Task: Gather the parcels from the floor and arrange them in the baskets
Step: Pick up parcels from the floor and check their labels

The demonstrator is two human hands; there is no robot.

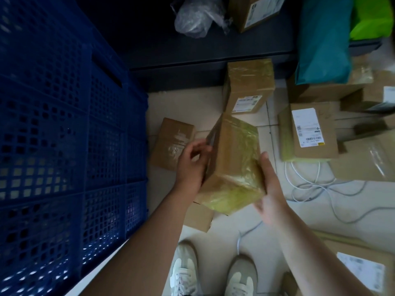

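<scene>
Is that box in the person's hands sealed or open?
Sealed: the box is wrapped in yellowish tape with no flap lifted, held between the left hand and right hand.

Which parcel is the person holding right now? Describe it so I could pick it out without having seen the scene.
Start at the tall blue basket filling the left side, then move right to the pale floor above the white shoes. The held parcel is the cardboard box wrapped in yellowish tape, lifted and tilted between the left hand and right hand; its neighbours all lie on the floor.
</scene>
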